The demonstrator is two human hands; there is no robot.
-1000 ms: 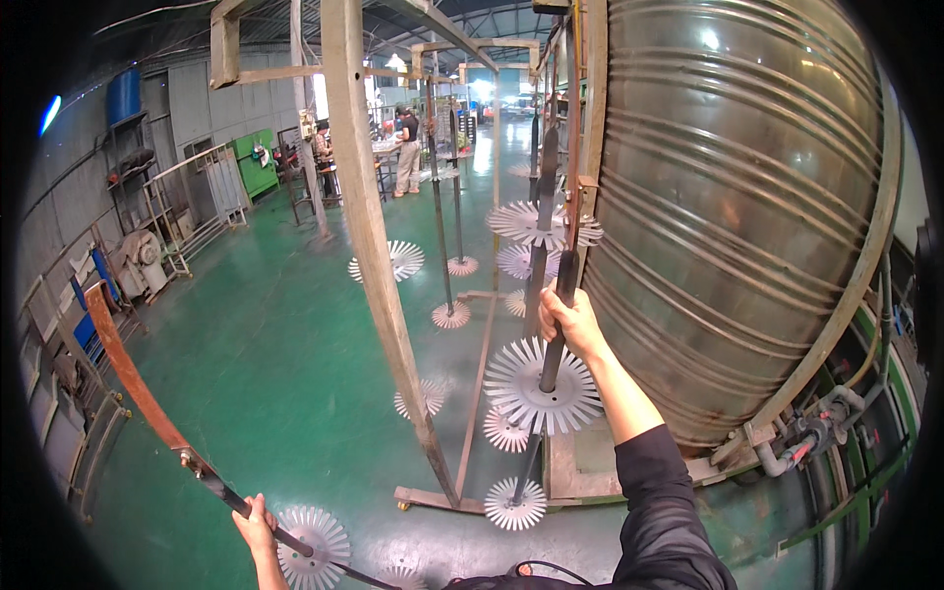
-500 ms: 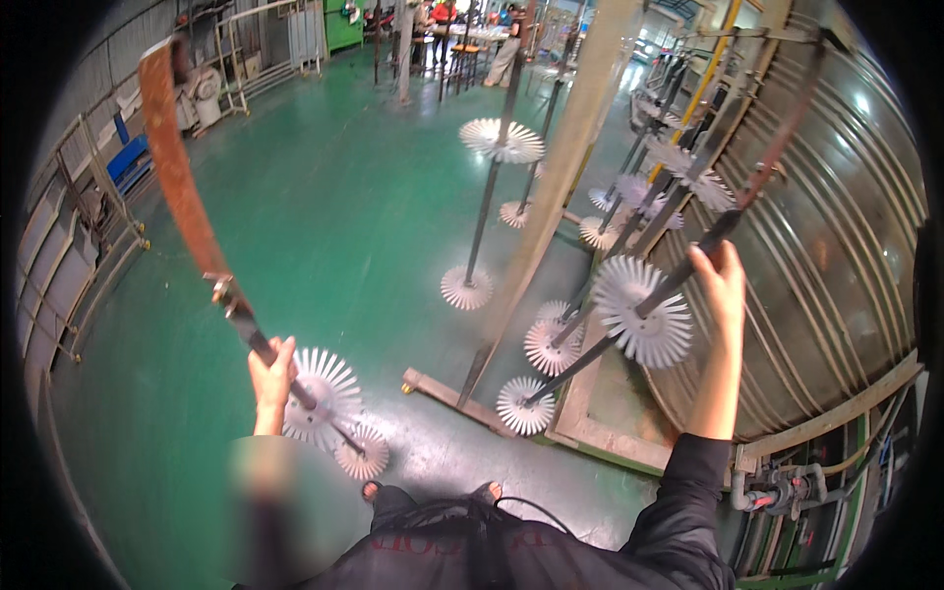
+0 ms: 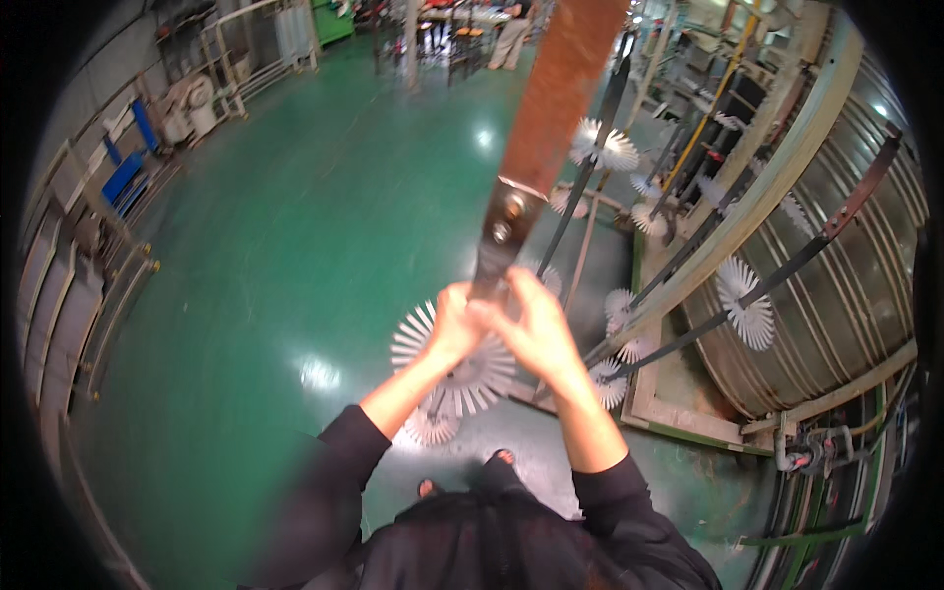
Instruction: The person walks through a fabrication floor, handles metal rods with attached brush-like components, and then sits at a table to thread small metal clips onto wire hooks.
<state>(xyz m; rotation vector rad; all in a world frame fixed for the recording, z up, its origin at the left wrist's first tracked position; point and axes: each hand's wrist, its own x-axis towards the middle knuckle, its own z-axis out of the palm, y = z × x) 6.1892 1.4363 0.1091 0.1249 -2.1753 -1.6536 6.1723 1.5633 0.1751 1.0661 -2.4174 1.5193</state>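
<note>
In front of me stands a dark metal bar point(image 3: 495, 264) with a rust-brown flat strap point(image 3: 556, 103) bolted to its upper end. Both my left hand point(image 3: 458, 320) and my right hand point(image 3: 534, 329) are closed around this bar just below the two bolts, close together. Lower on it sits a pale disc with slots cut all round its edge point(image 3: 477, 379), partly behind my forearms. A second slotted disc point(image 3: 431, 427) shows beneath that one, near my feet.
On the right, another disc-bearing bar point(image 3: 678, 339) leans by a large ribbed metal drum point(image 3: 806, 324). More such bars stand behind a pale upright beam point(image 3: 777, 187). Pipes and a valve point(image 3: 811, 454) lie lower right. Metal racks point(image 3: 108, 295) line the left; a person point(image 3: 511, 39) stands far off.
My right hand has left the bar by the drum and joined my left on the strapped bar. That bar has shifted from the left to the middle, and my view has turned.
</note>
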